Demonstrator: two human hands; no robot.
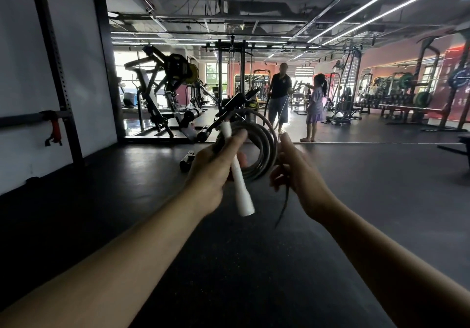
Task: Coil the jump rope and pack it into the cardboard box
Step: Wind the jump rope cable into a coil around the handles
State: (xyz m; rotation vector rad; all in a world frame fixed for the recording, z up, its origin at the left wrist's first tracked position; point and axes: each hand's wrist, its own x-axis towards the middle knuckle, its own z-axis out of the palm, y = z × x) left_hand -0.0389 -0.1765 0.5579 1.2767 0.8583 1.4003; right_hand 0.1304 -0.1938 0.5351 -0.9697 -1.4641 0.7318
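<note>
My left hand (211, 172) grips the jump rope's white handle (240, 182), which points down and to the right. Several grey loops of the rope (264, 147) stand as a coil behind the handle, held in the same hand. My right hand (297, 170) pinches the rope at the coil's right side, and a dark loose end (283, 205) hangs down from its fingers. Both hands are held up in front of me above the dark floor. No cardboard box is in view.
A dark rubber floor (229, 264) spreads below. A small black object (187, 160) lies on it ahead left. A white wall with a black rack (58, 73) stands on the left. Gym machines (165, 93) and two people (295, 98) are farther ahead.
</note>
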